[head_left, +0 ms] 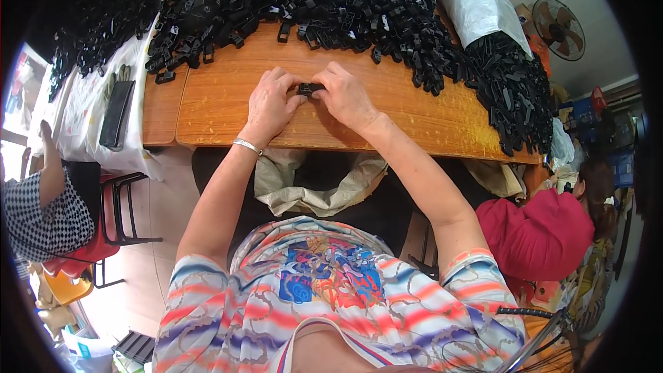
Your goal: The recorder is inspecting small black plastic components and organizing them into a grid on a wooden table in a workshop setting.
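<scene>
Between my two hands, just above the wooden table [235, 121], is a small black plastic part [309, 88]. The fingers of my left hand [274, 100] pinch its left end. My right hand [345, 97] grips the other end between thumb and fingers. Its exact kind is too small to make out. A large heap of similar black plastic pieces [311, 0] spreads along the far side of the table, beyond both hands. Longer black strips [507, 86] are piled at the right end.
An open woven sack [304, 200] hangs below the table edge at my lap. A white sack [476, 3] spills strips at the far right. People sit on both sides, one in a red top [545, 235]. On the left are a cloth-covered table [79, 110] and a chair [124, 214].
</scene>
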The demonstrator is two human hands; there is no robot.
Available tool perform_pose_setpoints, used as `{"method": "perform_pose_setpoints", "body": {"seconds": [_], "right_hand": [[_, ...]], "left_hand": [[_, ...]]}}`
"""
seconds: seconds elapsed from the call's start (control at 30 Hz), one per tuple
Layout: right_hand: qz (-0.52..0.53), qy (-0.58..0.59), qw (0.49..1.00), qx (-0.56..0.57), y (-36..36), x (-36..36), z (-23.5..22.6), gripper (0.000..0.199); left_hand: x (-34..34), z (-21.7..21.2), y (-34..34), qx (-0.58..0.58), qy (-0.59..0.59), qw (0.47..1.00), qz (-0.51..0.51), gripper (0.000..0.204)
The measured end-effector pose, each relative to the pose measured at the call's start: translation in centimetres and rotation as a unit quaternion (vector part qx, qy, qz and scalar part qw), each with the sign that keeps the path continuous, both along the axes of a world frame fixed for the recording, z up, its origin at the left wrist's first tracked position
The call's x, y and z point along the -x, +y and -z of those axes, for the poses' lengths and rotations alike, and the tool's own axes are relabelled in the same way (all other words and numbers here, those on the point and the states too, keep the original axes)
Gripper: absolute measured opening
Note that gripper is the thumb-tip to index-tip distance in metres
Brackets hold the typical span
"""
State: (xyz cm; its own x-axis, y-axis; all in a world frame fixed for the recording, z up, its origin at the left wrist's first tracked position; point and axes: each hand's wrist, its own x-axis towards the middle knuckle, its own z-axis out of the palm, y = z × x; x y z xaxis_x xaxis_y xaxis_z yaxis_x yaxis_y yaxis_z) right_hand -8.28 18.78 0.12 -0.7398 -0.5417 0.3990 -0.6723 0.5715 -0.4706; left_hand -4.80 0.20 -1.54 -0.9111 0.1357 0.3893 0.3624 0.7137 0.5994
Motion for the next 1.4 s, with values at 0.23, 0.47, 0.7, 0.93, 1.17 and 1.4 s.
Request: {"method": "perform_pose_setpoints", "body": {"seconds": [0.23, 0.47, 0.7, 0.93, 1.17, 1.4], "right_hand": [[-0.01, -0.018, 1.0, -0.004, -0.1, 0.8, -0.2, 0.019], [-0.024, 0.006, 0.999, 0.038, 0.8, -2.4, -0.8, 0.02], [0.025, -0.209, 0.963, 0.169, 1.2, -4.8, -1.2, 0.023], [0.01, -0.251, 0.934, 0.254, 1.1, -7.3, -0.3, 0.023], [0.004, -0.112, 0.991, 0.068, 2.6, -12.2, 0.9, 0.028], [0.039, -0.092, 0.994, 0.035, 4.3, -8.9, -1.6, 0.021]], "left_hand": [[-0.1, 0.1, 0.0, -0.013, -0.009, 1.0, -0.006, 0.022], [-1.8, -1.5, 0.2, -0.294, -0.213, 0.928, 0.085, 0.024], [-3.4, -0.6, 1.6, -0.497, -0.278, 0.817, 0.086, 0.015], [-5.6, -0.9, 1.9, -0.46, -0.21, 0.859, 0.083, 0.013], [-5.2, -3.4, -0.9, -0.283, -0.297, 0.909, 0.073, 0.018], [5.6, -1.5, -2.3, -0.116, -0.018, 0.99, -0.081, 0.028]]}}
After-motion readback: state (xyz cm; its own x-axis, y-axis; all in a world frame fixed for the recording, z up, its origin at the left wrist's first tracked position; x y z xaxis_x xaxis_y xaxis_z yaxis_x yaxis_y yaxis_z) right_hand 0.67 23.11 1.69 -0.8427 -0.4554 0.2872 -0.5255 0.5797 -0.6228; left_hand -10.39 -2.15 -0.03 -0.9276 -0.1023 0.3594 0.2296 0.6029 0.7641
